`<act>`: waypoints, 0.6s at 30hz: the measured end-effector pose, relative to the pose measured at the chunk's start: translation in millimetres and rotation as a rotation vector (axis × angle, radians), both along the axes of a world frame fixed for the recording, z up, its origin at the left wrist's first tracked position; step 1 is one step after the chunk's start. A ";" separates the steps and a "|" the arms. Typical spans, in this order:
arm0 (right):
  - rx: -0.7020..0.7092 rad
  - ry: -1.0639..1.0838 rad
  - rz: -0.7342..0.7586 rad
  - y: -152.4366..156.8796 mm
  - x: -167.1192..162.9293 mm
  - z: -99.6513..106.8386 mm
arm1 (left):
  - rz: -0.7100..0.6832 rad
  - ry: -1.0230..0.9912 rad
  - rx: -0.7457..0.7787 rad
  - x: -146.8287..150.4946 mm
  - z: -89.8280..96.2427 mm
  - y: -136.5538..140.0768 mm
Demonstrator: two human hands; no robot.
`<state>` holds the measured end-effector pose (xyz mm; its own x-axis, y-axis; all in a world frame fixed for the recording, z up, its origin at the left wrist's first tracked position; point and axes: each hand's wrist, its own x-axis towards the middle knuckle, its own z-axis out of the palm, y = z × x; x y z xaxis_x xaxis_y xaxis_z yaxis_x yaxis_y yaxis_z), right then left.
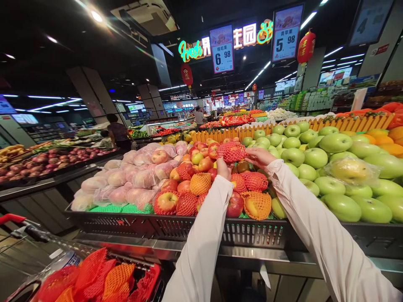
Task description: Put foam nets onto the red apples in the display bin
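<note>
Left hand (pixel 224 169) and right hand (pixel 260 155) curling partway closed, gripping red-netted apple (pixel 232 152) between fingertips; net apparently fully on. Below hands, orange-netted fruit (pixel 256 205) looking done, red apple (pixel 235 204) sitting bare; nets (pixel 118 277) lying lower left.

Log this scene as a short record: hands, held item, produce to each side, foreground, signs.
left hand: gripping the held item from below, toward its left end
right hand: fingers at its right end
held item: red-netted fruit, above mixed apples, some netted red or orange
left produce: pale pink fruit in clear wrapping
right produce: green apples, one bagged yellow fruit on top
foreground: red and orange foam nets, lower left
signs: hanging price signs reading 6.98 and 5.98
</note>
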<state>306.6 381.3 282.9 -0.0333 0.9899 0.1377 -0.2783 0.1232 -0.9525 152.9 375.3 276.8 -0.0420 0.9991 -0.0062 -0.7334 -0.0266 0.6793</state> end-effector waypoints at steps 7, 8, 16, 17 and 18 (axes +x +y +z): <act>0.124 0.171 0.125 -9.8 -0.9 13.3 | 0.038 0.006 -0.030 0.1 -3.7 0.3; 0.132 0.157 0.166 -12.9 -1.6 14.7 | 0.039 0.009 -0.040 0.1 -4.8 1.2; 0.149 -0.021 0.175 -26.1 -12.7 10.1 | -0.078 0.012 0.063 4.1 -4.7 2.0; 0.159 -0.022 0.154 -24.3 -12.9 8.6 | -0.089 0.024 0.057 4.6 -4.8 1.8; 0.169 -0.026 0.130 -21.9 -12.6 7.4 | -0.095 0.036 0.048 5.0 -5.4 1.8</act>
